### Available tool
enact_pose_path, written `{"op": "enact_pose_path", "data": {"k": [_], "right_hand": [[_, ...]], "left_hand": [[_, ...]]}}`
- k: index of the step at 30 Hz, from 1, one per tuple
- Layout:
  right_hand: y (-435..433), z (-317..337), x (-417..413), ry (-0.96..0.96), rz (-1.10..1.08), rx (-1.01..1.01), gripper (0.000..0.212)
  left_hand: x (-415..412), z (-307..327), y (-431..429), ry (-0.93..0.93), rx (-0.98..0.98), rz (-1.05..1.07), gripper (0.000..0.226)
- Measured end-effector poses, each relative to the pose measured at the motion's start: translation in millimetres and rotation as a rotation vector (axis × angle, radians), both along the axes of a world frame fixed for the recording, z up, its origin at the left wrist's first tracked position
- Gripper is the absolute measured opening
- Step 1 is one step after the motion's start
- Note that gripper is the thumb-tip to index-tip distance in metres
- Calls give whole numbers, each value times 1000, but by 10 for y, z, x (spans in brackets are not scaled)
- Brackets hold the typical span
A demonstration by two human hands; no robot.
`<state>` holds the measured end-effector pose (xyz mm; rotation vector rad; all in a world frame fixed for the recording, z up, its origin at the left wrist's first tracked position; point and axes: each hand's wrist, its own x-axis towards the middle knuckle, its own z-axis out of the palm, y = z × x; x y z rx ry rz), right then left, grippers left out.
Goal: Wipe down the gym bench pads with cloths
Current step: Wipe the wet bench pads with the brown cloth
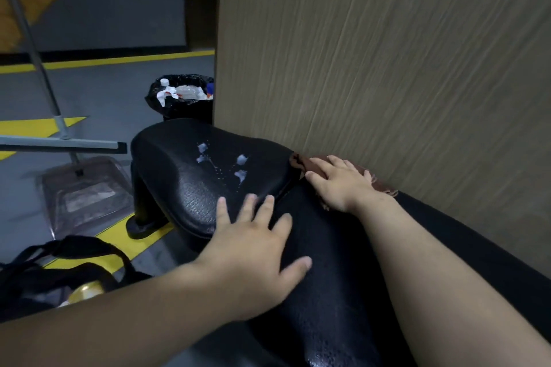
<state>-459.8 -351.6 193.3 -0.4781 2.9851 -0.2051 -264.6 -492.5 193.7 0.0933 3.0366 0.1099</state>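
The right hand (340, 182) lay flat with fingers spread, pressing a frayed brown cloth (298, 161) onto the seam between the black textured vinyl seat pad (185, 188) and the long black back pad (328, 292), close against the tan wood-grain wall panel (387, 68). The left hand (253, 244), also flat, braced across both pads and held nothing. Wiping seemed barely begun: white blobs of cleaner (241, 159) sat unwiped on the seat, so the next move likely called for sweeping the cloth across through them.
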Motion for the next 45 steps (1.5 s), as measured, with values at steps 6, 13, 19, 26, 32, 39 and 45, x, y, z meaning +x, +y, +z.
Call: {"op": "enact_pose_path", "data": {"k": [6, 13, 19, 26, 32, 39, 45], "right_hand": [[93, 55, -246, -4, -86, -21, 59], [493, 78, -288, -37, -190, -59, 61], [963, 60, -98, -9, -229, -59, 62], [1400, 49, 59, -8, -264, -39, 63], [1757, 55, 198, -14, -301, -32, 63], [2258, 54, 420, -7, -359, -38, 63], [2815, 28, 752, 5, -372, -33, 63]], "left_hand": [[-124, -15, 279, -10, 25, -165, 82], [-209, -11, 518, -52, 5, -190, 84], [-258, 5, 752, -61, 31, -194, 82], [-320, 33, 1100, -70, 61, -202, 78], [-357, 18, 1402, -79, 50, -195, 79], [-440, 33, 1684, -120, 23, -133, 85], [-479, 80, 1782, -168, 35, -82, 87]]}}
